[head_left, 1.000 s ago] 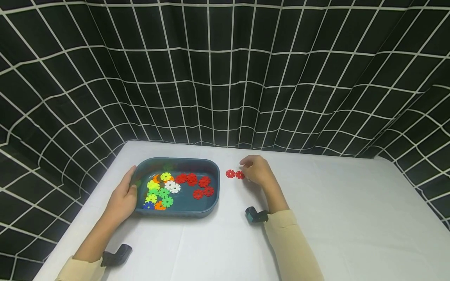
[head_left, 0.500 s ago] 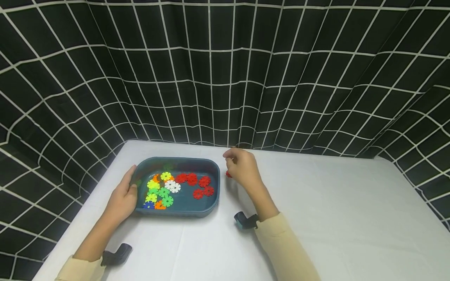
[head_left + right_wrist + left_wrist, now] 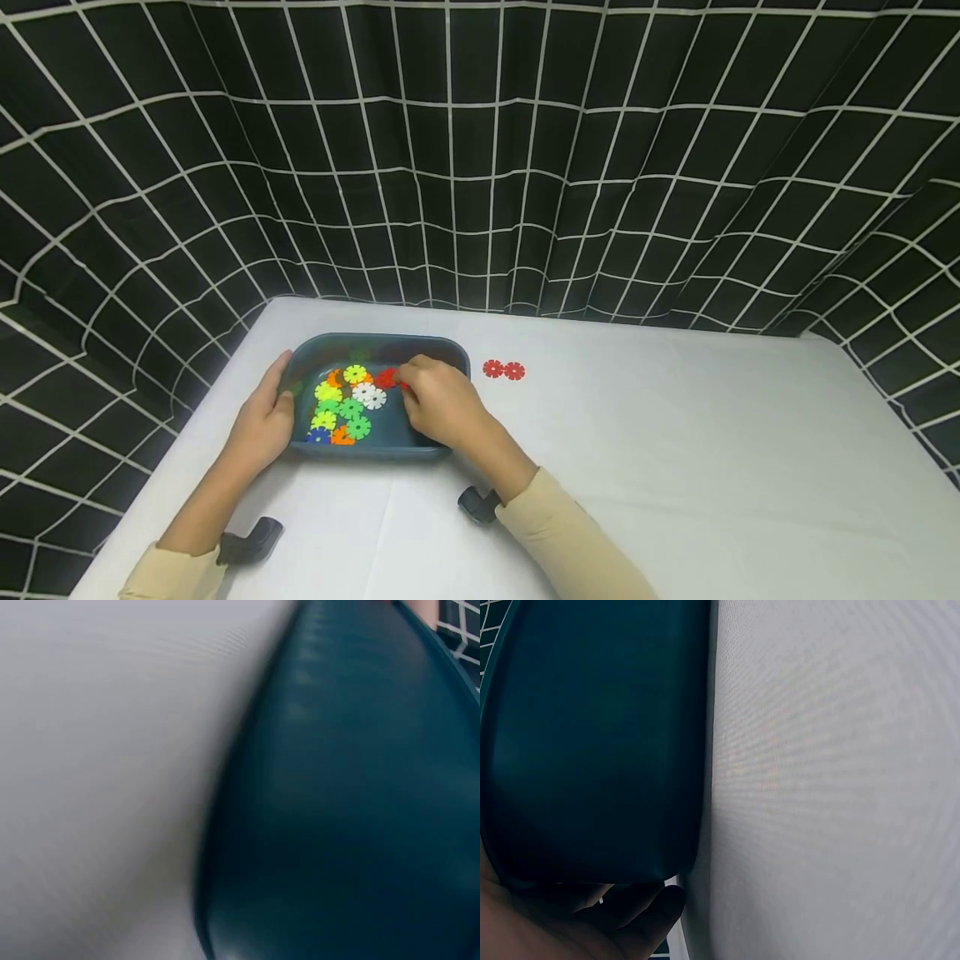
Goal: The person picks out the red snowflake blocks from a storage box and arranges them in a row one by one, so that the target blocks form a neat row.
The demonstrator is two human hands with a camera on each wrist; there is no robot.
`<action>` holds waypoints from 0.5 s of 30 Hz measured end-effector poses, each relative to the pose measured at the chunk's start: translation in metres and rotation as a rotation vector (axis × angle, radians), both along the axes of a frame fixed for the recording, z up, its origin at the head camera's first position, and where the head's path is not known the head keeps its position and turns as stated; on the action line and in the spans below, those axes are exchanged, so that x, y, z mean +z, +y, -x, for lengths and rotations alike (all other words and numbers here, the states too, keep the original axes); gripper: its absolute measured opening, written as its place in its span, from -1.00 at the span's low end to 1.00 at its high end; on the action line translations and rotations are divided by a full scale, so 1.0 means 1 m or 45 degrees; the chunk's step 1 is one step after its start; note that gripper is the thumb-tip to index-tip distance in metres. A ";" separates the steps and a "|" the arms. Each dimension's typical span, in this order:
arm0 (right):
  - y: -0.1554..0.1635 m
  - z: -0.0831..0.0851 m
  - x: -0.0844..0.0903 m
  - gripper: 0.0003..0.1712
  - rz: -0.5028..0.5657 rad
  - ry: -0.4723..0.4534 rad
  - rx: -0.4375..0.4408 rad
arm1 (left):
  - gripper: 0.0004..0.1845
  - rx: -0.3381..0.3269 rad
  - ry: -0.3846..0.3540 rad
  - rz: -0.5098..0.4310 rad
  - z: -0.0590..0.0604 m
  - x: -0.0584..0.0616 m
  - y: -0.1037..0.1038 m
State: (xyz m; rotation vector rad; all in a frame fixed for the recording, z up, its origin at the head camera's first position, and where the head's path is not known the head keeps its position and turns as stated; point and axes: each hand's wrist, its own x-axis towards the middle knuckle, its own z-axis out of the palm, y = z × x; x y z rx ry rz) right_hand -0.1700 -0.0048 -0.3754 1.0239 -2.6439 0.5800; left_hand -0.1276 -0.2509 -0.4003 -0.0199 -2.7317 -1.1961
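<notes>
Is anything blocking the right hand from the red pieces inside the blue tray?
Nothing visible does. The right hand is already over the dark blue plastic tray, fingertips at the red flower-shaped plastic discs. The left hand rests on the tray's opposite side.

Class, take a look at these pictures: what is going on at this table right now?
A person sits at a white table with a dark teal plastic tray of flat, flower-shaped plastic discs in many colours. The left hand rests against the tray's left rim. The right hand reaches into the tray among the red discs; whether its fingers grip one cannot be told. Two red discs lie side by side on the table just right of the tray.
</notes>
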 end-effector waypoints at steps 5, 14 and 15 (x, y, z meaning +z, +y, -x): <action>-0.005 -0.002 -0.003 -0.60 -0.277 -0.026 0.071 | -0.40 0.001 0.016 0.006 0.001 0.000 -0.002; -0.009 0.001 -0.004 -0.39 -0.643 -0.283 0.062 | -0.41 -0.002 0.013 -0.008 0.001 -0.002 0.000; -0.009 0.001 -0.004 -0.41 -0.625 -0.270 0.070 | -0.41 -0.002 0.014 -0.007 0.001 -0.001 0.000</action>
